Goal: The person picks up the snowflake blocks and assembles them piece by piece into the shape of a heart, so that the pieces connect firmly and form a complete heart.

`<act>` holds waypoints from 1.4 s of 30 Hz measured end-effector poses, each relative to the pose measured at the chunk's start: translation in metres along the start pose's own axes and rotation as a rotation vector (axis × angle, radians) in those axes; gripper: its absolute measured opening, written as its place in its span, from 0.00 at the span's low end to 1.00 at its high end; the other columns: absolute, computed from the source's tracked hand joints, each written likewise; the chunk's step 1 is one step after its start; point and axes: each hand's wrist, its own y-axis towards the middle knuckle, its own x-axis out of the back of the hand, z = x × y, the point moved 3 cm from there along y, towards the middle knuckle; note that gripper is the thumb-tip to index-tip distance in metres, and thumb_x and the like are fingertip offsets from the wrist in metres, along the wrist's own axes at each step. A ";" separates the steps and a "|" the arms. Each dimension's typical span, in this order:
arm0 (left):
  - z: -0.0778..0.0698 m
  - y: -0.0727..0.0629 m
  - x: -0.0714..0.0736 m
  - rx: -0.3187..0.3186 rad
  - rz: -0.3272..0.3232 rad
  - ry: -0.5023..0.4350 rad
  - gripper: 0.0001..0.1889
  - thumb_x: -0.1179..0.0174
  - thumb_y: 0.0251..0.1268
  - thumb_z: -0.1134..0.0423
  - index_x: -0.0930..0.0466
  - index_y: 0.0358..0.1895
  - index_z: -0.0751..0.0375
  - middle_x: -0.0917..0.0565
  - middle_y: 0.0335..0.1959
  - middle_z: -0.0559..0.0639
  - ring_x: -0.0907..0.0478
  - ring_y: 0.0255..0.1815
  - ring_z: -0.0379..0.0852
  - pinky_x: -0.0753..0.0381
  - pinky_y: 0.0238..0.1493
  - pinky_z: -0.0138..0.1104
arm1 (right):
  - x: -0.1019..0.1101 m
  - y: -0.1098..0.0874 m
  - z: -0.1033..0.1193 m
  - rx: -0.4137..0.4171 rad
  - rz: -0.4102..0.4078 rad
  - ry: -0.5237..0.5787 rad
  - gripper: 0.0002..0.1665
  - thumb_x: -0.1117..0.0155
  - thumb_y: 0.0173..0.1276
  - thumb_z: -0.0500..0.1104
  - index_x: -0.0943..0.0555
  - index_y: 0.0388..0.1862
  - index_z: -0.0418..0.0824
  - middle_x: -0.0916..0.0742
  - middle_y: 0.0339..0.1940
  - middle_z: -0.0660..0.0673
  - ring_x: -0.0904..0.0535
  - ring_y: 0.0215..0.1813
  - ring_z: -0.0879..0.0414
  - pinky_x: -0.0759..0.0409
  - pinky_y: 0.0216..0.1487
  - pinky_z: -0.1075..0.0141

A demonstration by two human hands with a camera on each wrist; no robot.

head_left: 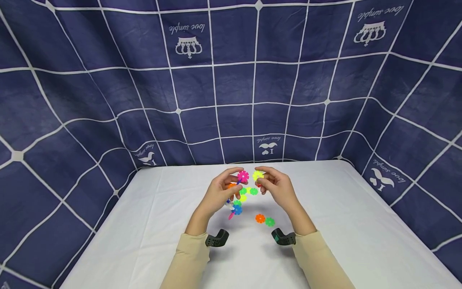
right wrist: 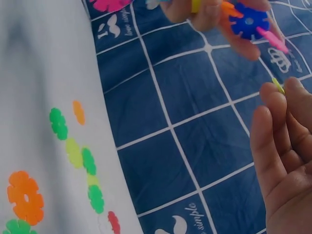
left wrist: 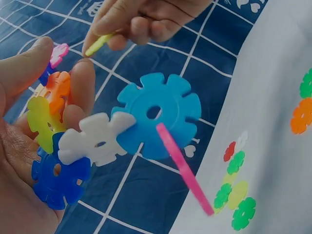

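My left hand [head_left: 218, 190] grips a chain of interlocked plastic flower discs above the table. In the left wrist view the chain runs from a small pink disc [left wrist: 59, 53] past orange [left wrist: 58, 90], yellow [left wrist: 40, 117], dark blue [left wrist: 61, 183] and white [left wrist: 87, 141] discs. Beyond these come a light blue disc [left wrist: 178, 107] and a pink disc [left wrist: 185, 170] seen edge-on. Just right of the chain's upper pink end, my right hand [head_left: 279, 186] pinches one yellow disc [head_left: 257, 175] between thumb and fingertips. A gap separates this disc from the chain.
On the white-covered table [head_left: 162, 224], an orange disc [head_left: 260, 218] and a green disc [head_left: 270, 222] lie between the forearms. Farther back lie several green and yellow discs [head_left: 254, 191], a red one [left wrist: 229, 151] and a white one. A blue checked curtain [head_left: 234, 84] stands behind.
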 end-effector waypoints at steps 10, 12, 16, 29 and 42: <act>0.002 -0.001 -0.001 0.048 -0.002 0.098 0.25 0.36 0.68 0.65 0.25 0.67 0.45 0.16 0.51 0.59 0.18 0.30 0.61 0.23 0.25 0.29 | 0.003 0.000 0.005 0.005 0.005 0.006 0.23 0.29 0.64 0.37 0.18 0.59 0.40 0.14 0.31 0.32 0.17 0.27 0.57 0.15 0.35 0.70; 0.003 -0.001 -0.001 0.048 0.004 0.120 0.25 0.36 0.67 0.64 0.24 0.66 0.43 0.16 0.52 0.57 0.17 0.30 0.57 0.21 0.26 0.31 | 0.004 -0.001 0.006 0.013 0.005 -0.003 0.21 0.28 0.64 0.38 0.17 0.57 0.40 0.14 0.31 0.32 0.17 0.26 0.57 0.15 0.35 0.69; 0.004 -0.001 -0.001 0.052 0.015 0.159 0.24 0.35 0.67 0.63 0.23 0.64 0.38 0.16 0.54 0.55 0.17 0.29 0.51 0.19 0.27 0.36 | 0.005 0.000 0.007 0.013 0.034 -0.009 0.19 0.29 0.65 0.37 0.17 0.55 0.39 0.13 0.31 0.33 0.18 0.26 0.57 0.15 0.34 0.68; 0.004 -0.001 -0.005 0.044 0.072 0.232 0.23 0.33 0.64 0.63 0.19 0.61 0.39 0.15 0.57 0.49 0.20 0.31 0.49 0.17 0.35 0.31 | 0.009 -0.002 0.007 -0.059 0.117 -0.109 0.18 0.27 0.64 0.42 0.16 0.52 0.43 0.13 0.30 0.40 0.18 0.27 0.54 0.15 0.36 0.66; -0.002 -0.004 -0.005 -0.050 0.124 0.322 0.23 0.31 0.61 0.64 0.18 0.60 0.44 0.14 0.56 0.48 0.20 0.30 0.42 0.15 0.35 0.30 | 0.007 -0.003 0.010 -0.104 0.198 -0.090 0.16 0.29 0.65 0.40 0.16 0.51 0.40 0.13 0.29 0.37 0.17 0.27 0.53 0.15 0.39 0.67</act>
